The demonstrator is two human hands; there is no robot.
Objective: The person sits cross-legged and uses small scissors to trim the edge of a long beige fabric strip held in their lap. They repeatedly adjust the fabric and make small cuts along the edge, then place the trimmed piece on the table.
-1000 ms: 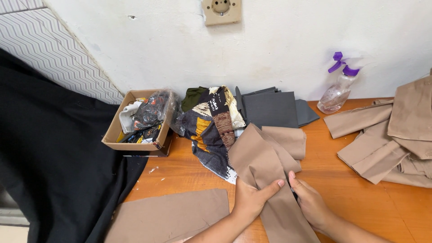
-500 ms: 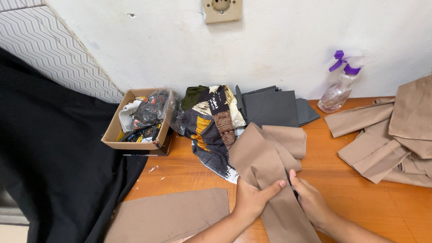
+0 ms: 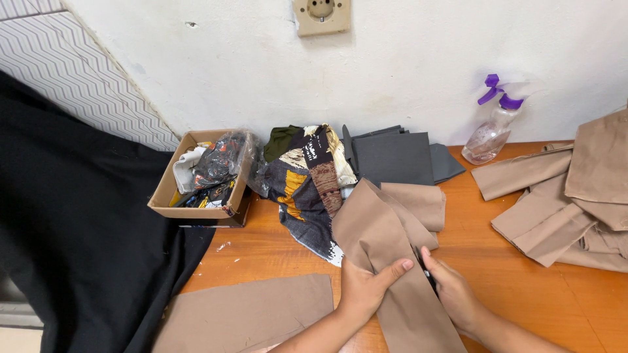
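My left hand [image 3: 367, 287] pinches the folded tan fabric strip [image 3: 392, 261] lying on the wooden table [image 3: 523, 287], steadying it; my right hand [image 3: 451, 294] grips its other edge, keeping it flat.

Soft, even daylight fills the sharp frame, the white wall [image 3: 405, 72] brightest above the spray bottle [image 3: 489, 131], shadows faint beneath the cardboard box [image 3: 196, 196], black cloth [image 3: 78, 248] left of it swallowing detail, edges slightly bowed.
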